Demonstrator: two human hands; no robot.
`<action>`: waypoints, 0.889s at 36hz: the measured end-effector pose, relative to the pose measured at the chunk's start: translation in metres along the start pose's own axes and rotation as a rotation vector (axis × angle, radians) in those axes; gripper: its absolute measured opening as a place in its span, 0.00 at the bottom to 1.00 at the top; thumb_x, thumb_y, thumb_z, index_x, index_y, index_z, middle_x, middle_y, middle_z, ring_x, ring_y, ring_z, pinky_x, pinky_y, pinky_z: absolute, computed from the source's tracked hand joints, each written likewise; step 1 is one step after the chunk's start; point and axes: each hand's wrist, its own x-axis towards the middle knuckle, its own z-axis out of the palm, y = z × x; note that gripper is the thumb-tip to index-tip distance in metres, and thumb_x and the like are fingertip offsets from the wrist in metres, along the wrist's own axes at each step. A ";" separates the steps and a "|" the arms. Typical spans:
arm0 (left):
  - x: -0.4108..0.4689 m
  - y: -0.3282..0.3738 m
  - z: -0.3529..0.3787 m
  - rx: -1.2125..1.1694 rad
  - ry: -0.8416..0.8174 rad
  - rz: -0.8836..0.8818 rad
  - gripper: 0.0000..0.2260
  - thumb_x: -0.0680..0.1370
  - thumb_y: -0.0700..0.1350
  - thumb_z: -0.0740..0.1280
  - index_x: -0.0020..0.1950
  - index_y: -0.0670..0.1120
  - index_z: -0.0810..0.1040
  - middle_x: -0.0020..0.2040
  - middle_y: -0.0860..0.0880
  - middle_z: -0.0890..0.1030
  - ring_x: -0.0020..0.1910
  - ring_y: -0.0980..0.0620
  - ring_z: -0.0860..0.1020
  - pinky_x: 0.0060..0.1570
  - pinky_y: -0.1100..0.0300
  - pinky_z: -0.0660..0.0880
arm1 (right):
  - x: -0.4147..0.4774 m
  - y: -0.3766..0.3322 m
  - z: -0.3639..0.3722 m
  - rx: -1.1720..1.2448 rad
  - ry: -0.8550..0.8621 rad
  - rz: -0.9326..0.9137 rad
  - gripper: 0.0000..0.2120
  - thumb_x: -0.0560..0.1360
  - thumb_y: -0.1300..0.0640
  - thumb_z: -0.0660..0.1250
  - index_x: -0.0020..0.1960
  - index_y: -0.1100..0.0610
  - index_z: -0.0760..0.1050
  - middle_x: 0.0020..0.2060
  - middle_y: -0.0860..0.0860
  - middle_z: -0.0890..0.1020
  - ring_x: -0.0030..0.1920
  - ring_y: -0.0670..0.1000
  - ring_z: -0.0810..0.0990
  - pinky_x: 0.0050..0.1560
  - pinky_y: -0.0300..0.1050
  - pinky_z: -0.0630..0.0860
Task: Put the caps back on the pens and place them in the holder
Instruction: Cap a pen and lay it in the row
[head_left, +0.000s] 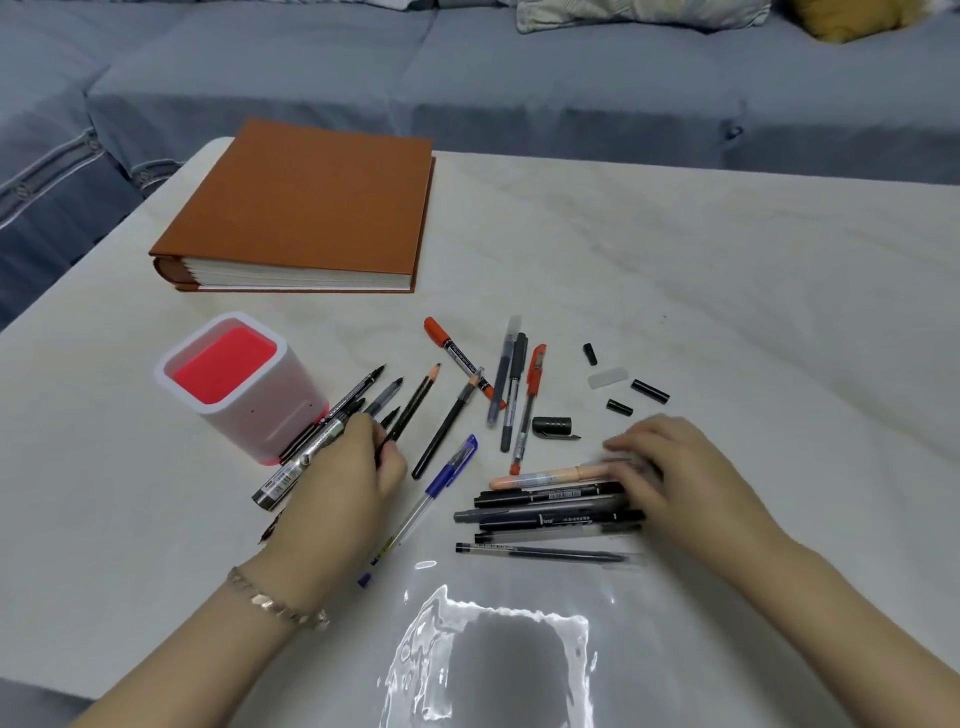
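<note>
Several pens (332, 422) under left grip (343, 483), maybe held | markers (545, 506) beneath right grip (670, 473)

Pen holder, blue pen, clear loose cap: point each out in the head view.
Pen holder (260, 421): head view, on its white outer wall.
Blue pen (415, 513): head view, on the clear barrel at mid-length.
Clear cap (608, 376): head view, on the middle of its body.

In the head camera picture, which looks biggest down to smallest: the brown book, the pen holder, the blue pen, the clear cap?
1. brown book, by far the largest
2. pen holder
3. blue pen, about as long as the holder but far thinner
4. clear cap, the smallest
</note>
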 end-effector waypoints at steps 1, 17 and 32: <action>-0.002 0.006 -0.003 -0.050 -0.011 0.015 0.05 0.77 0.40 0.58 0.43 0.42 0.68 0.29 0.48 0.71 0.27 0.51 0.65 0.29 0.57 0.62 | 0.008 0.002 -0.003 -0.002 0.002 0.024 0.10 0.74 0.60 0.65 0.53 0.57 0.79 0.50 0.53 0.79 0.54 0.54 0.74 0.55 0.42 0.67; -0.011 0.044 0.007 -0.310 -0.177 0.183 0.09 0.75 0.49 0.64 0.41 0.65 0.73 0.35 0.61 0.79 0.35 0.62 0.76 0.34 0.71 0.70 | 0.016 0.050 -0.013 -0.146 -0.043 0.328 0.09 0.74 0.51 0.64 0.50 0.55 0.76 0.43 0.50 0.72 0.47 0.51 0.72 0.43 0.43 0.66; -0.015 0.059 0.013 -0.405 -0.251 0.185 0.06 0.74 0.48 0.66 0.45 0.59 0.80 0.41 0.60 0.80 0.39 0.60 0.77 0.38 0.73 0.69 | -0.017 -0.007 -0.047 0.569 0.160 0.038 0.15 0.74 0.60 0.65 0.42 0.39 0.75 0.44 0.38 0.80 0.41 0.41 0.79 0.42 0.28 0.73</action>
